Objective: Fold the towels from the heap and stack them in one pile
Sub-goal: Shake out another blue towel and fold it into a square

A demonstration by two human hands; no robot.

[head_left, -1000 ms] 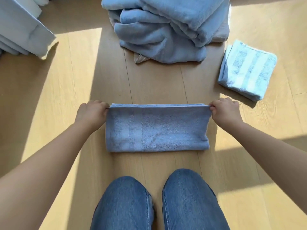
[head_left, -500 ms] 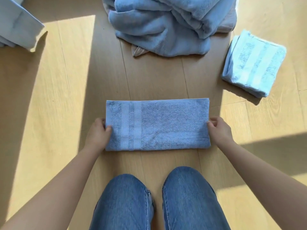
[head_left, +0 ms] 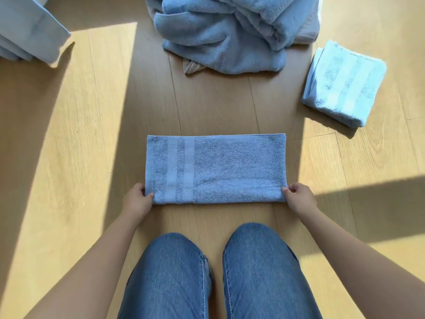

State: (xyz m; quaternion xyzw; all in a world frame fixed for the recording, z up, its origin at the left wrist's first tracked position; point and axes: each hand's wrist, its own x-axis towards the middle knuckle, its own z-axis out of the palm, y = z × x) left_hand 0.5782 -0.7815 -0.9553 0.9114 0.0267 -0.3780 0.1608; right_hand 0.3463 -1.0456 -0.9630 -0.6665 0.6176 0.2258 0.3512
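While our left grip (head_left: 138,199) and right grip (head_left: 300,198) each close on a near corner of the blue towel (head_left: 216,169), thumb on top and fingers curled at the short edge, neither holds anything else. How far the fingers reach under the cloth we cannot tell. The towel lies flat on the wooden floor (head_left: 218,104) just ahead of our knees (head_left: 259,272), a long band set crosswise with its woven stripes toward the left end and its edges well lined up. We judge that we are midway through folding this one. The band is longer than the folded towel (head_left: 345,86) lying off to the right, so at least one more fold seems due. With a grip at each near corner, the next move probably calls for lifting both corners together and carrying them evenly, so the layers do not slide apart, then setting edge on edge before pressing the crease. After that the towel has to go onto the folded one. The heap (head_left: 234,31) of unfolded blue towels sits beyond, well apart from our grips, so plenty of the task remains. At the far left is some pale cloth (head_left: 30,26); we cannot tell what it is.
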